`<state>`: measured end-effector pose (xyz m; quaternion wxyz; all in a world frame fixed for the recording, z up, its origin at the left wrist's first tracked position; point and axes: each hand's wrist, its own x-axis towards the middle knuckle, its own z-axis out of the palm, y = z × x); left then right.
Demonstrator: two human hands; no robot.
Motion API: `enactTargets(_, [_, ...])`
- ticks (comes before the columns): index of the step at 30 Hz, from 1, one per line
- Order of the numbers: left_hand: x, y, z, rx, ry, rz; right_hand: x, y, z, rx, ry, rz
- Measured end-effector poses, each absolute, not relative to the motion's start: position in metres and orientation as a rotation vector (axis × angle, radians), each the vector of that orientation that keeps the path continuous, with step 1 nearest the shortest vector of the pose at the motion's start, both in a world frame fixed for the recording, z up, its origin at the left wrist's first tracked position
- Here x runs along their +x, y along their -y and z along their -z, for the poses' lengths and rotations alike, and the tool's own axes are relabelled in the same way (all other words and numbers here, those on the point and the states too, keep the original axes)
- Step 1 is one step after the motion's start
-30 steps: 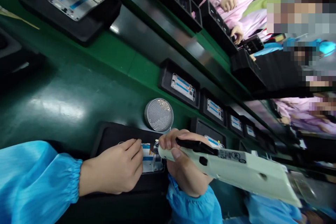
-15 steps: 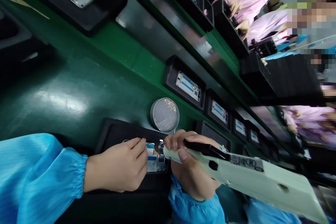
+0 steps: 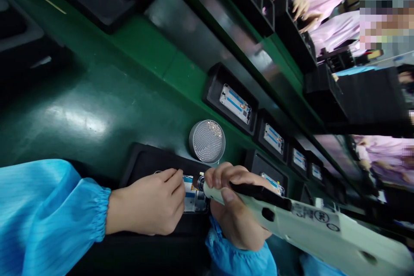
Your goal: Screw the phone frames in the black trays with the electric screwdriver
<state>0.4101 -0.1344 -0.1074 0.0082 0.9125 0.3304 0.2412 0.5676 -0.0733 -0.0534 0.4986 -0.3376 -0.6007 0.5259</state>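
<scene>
Gripping screwdriver (image 3: 307, 233), right fingers (image 3: 223, 174) around front

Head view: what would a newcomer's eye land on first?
Likely the pale green tool gripped in the right hand, slanting across the lower right and pointing toward the phone frame by the left hand. Then the round dish just beyond the hands.

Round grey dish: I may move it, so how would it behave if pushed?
The dish would probably slide rather than tip, being low and wide. Its crisp round outline suggests stiffness. The small shiny bits inside look loose and might shift.
</scene>
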Motion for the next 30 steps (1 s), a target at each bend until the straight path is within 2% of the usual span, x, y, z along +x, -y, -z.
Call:
enactTargets(9, [0.412,0.134,0.102,2.675,-1.236,-0.644,0.579,0.067,0.055,-0.781,1.408,-1.262])
enactTargets(15, [0.412,0.140,0.088,2.882,-1.235,-0.624,0.628,0.053,0.021,-0.794,1.194,-0.944])
enactTargets(21, [0.401,0.154,0.060,2.949,-1.014,-0.574,0.652,0.043,0.009,-0.776,1.061,-0.728])
enactTargets(30, [0.396,0.151,0.034,2.848,-0.874,-0.400,0.654,0.043,0.004,-0.685,1.080,-0.663])
